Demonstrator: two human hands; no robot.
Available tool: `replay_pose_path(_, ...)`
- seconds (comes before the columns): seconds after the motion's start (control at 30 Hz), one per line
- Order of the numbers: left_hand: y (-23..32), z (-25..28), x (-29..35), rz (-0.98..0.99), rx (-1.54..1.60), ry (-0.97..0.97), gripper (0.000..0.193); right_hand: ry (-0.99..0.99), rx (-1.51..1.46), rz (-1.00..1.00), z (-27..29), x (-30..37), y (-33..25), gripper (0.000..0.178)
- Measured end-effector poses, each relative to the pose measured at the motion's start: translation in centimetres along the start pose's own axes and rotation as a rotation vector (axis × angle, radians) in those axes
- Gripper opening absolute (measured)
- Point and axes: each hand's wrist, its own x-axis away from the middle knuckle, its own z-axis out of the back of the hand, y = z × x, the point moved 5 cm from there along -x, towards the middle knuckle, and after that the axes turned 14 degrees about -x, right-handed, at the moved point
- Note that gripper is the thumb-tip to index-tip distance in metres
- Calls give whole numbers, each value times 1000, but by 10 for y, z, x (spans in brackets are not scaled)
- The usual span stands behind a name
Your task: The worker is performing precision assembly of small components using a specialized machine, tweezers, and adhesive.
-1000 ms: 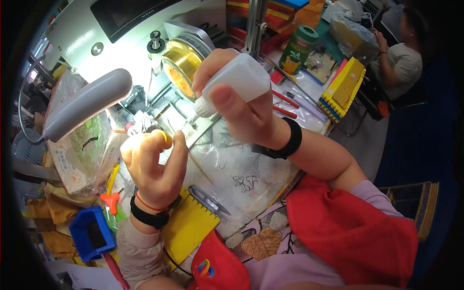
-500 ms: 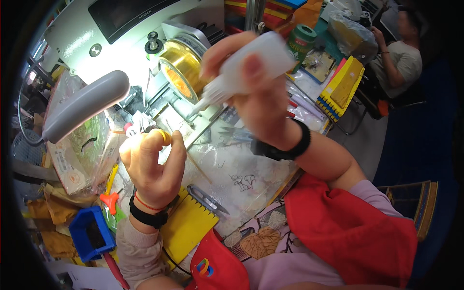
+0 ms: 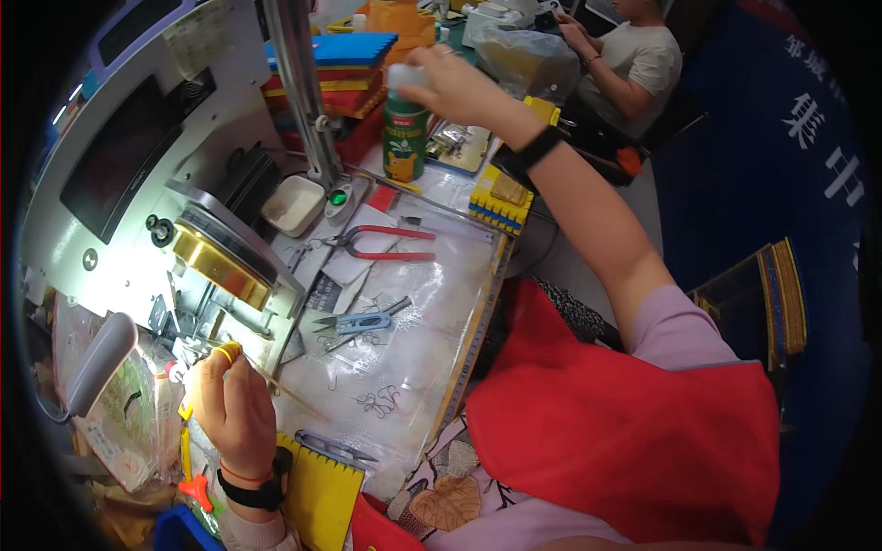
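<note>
A: R hand (image 3: 452,87) status?
B: Clamped on white plastic bottle (image 3: 404,77), nr top of green cylindrical can (image 3: 404,142).
A: L hand (image 3: 234,399)?
B: Fingertips pinched nr shiny gold spool (image 3: 219,264); can't tell what's held.

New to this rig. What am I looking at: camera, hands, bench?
No robot: a person's two hands, seen from a fisheye camera worn on the head, looking down; the lens bends straight edges. The right hand holds a blurred whitish plastic object by a green cylindrical canister. The left hand is beside a white panelled machine with a shiny gold-coloured spool; whether it pinches anything, I can't tell. On the pale, glossy tabletop lie red-handled metal pliers, blue-handled metal snips and small dark curved hooks.
</note>
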Motion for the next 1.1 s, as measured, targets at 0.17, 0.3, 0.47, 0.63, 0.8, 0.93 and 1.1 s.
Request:
replay_pose_path(0.17, 3, -5, -5, -1, 31, -61, 16, -82, 77, 88, -21, -10, 2, 49)
replay_pose_path(0.3, 3, -9, -4, -14, 125, -82, 16, 152, 122, 286, 2, 7, -20, 44)
replay_pose_path(0.47, 8, -12, -10, -67, 190, -131, 17, 373, -222, 237, 38, 69, -72, 28)
replay_pose_path(0.63, 7, -11, -7, -72, 155, -203, 18, -419, -47, -147, -37, 119, -70, 10)
replay_pose_path(0.8, -6, -9, -3, 36, 243, -182, 18, -325, -141, -37, -52, 147, -112, 10)
replay_pose_path(0.93, -10, 4, -6, 126, 359, -63, 18, -342, -429, 201, -65, 168, -176, 11)
replay_pose_path(1.1, -13, 2, -7, 215, 413, -66, 15, -384, -639, 476, -82, 189, -247, 13)
